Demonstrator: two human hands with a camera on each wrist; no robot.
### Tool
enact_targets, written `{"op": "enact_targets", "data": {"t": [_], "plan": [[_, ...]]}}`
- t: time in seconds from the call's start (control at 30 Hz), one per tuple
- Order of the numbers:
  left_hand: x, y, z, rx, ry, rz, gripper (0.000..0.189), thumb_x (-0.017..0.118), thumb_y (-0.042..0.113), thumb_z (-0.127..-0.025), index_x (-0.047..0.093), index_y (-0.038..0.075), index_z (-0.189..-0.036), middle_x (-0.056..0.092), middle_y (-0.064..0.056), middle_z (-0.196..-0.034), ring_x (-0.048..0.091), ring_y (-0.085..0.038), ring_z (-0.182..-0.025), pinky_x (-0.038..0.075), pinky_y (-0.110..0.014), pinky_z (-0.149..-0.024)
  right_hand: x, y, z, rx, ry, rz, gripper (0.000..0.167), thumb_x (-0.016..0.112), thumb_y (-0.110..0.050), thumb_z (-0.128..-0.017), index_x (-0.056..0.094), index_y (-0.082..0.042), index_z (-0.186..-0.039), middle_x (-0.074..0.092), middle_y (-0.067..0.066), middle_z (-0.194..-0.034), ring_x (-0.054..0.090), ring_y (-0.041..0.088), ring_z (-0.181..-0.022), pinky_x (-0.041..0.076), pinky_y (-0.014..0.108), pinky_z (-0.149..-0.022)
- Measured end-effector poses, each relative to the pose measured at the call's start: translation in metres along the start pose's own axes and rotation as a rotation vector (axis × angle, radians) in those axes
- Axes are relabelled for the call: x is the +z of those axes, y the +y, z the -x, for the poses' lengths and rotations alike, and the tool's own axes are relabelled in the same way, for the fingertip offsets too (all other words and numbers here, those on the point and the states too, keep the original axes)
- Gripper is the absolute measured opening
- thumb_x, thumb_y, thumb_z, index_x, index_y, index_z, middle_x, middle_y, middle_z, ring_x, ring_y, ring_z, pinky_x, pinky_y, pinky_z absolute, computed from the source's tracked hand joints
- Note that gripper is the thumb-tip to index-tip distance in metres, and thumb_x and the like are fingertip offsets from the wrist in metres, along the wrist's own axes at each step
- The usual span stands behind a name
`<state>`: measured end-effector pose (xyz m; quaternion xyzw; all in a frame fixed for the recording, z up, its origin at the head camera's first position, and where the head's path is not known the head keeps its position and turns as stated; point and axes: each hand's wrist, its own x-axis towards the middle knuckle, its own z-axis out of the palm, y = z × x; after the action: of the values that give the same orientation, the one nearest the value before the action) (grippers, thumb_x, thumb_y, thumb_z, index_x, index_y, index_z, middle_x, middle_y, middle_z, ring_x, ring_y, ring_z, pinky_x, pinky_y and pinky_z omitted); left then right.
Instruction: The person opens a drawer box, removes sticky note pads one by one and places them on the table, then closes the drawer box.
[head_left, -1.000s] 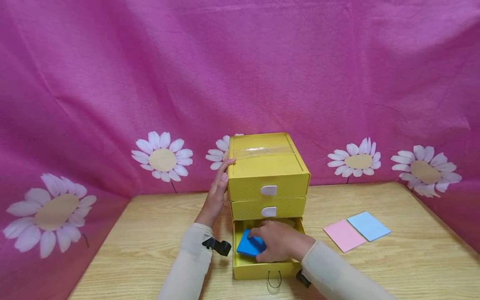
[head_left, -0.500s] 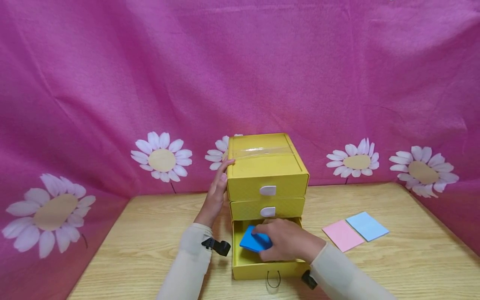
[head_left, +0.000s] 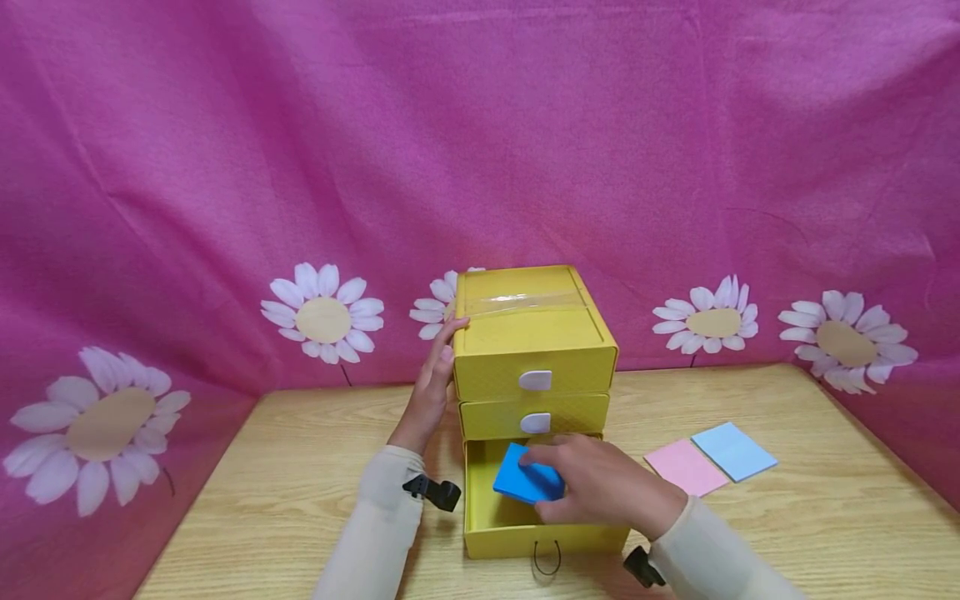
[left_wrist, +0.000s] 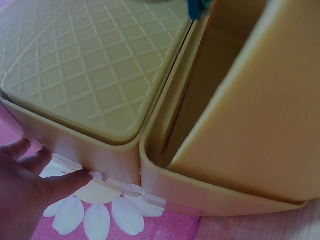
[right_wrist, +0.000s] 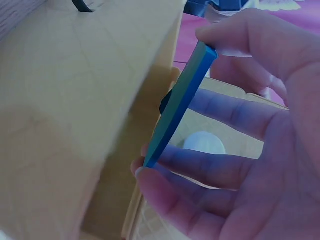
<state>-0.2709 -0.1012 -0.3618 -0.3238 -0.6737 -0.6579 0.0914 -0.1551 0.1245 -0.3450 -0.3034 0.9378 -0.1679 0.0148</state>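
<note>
A pink cloth point(head_left: 480, 142) printed with 5 white flowers point(head_left: 108, 425) forms the backdrop behind a wood-grain table point(head_left: 300, 483). At the left, a pale sleeve point(head_left: 375, 525) carries a black wrist fitting point(head_left: 442, 495). The left hand point(head_left: 427, 398) rests against the left side wall of the yellow drawer unit point(head_left: 536, 333); its fingers are extended and spread, with 1 fingertip at the top edge.

The drawer unit has 3 levels. Clear tape point(head_left: 517, 302) crosses its top. The 2 upper drawers point(head_left: 480, 380) are closed, each with 1 white handle point(head_left: 536, 423). The bottom drawer point(head_left: 517, 543) is pulled out; a thin cord loop point(head_left: 548, 575) hangs at its front.

The blue pad point(head_left: 517, 482) is over the bottom drawer, tilted. The right hand point(head_left: 603, 483) pinches it between thumb and fingertips by opposite edges, as the right wrist view shows. Whether the pad touches the drawer cannot be determined.

To the right, a second pale sleeve point(head_left: 712, 550) carries a black fitting point(head_left: 642, 567). Beyond the right hand, a pink pad point(head_left: 686, 465) lies flat on the table, with a light-blue pad point(head_left: 735, 452) just beside it, farthest right.
</note>
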Motion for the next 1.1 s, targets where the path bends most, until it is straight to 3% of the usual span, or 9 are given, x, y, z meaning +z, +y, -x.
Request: {"op": "enact_targets", "data": {"t": [0.2, 0.53, 0.83, 1.1], "plan": [[0.000, 0.005, 0.001, -0.028, -0.005, 0.007, 0.048, 0.022, 0.021, -0.102, 0.030, 0.012, -0.148, 0.004, -0.005, -0.162, 0.011, -0.023, -0.145, 0.019, -0.052, -0.112, -0.006, 0.000, 0.014, 0.018, 0.053, 0.028, 0.048, 0.074, -0.033, -0.076, 0.067, -0.019, -0.121, 0.065, 0.004, -0.114, 0.057, 0.016, -0.092, 0.051, 0.033, -0.070], [0.000, -0.003, 0.000, 0.001, 0.013, -0.016, 0.051, 0.029, 0.041, -0.100, 0.034, 0.023, -0.147, 0.005, -0.008, -0.162, 0.014, -0.019, -0.144, 0.022, -0.054, -0.111, -0.011, 0.002, 0.034, 0.014, 0.139, 0.096, 0.046, 0.075, -0.034, -0.075, 0.068, -0.021, -0.119, 0.061, 0.006, -0.113, 0.056, 0.015, -0.095, 0.053, 0.034, -0.072], [-0.001, -0.006, 0.002, 0.000, 0.012, -0.009, 0.052, 0.029, 0.043, -0.100, 0.034, 0.023, -0.147, 0.009, 0.005, -0.160, 0.015, -0.020, -0.144, 0.022, -0.055, -0.110, -0.015, 0.003, 0.045, 0.021, 0.187, 0.129, 0.047, 0.076, -0.030, -0.072, 0.068, -0.021, -0.118, 0.061, 0.006, -0.111, 0.055, 0.016, -0.094, 0.052, 0.033, -0.069], [0.000, -0.004, 0.000, 0.002, 0.004, 0.003, 0.050, 0.028, 0.038, -0.101, 0.033, 0.021, -0.148, 0.005, -0.007, -0.162, 0.015, -0.021, -0.144, 0.023, -0.055, -0.110, -0.019, 0.007, 0.057, 0.038, 0.222, 0.130, 0.049, 0.077, -0.027, -0.071, 0.067, -0.021, -0.119, 0.060, 0.006, -0.111, 0.055, 0.015, -0.093, 0.050, 0.028, -0.066]]}}
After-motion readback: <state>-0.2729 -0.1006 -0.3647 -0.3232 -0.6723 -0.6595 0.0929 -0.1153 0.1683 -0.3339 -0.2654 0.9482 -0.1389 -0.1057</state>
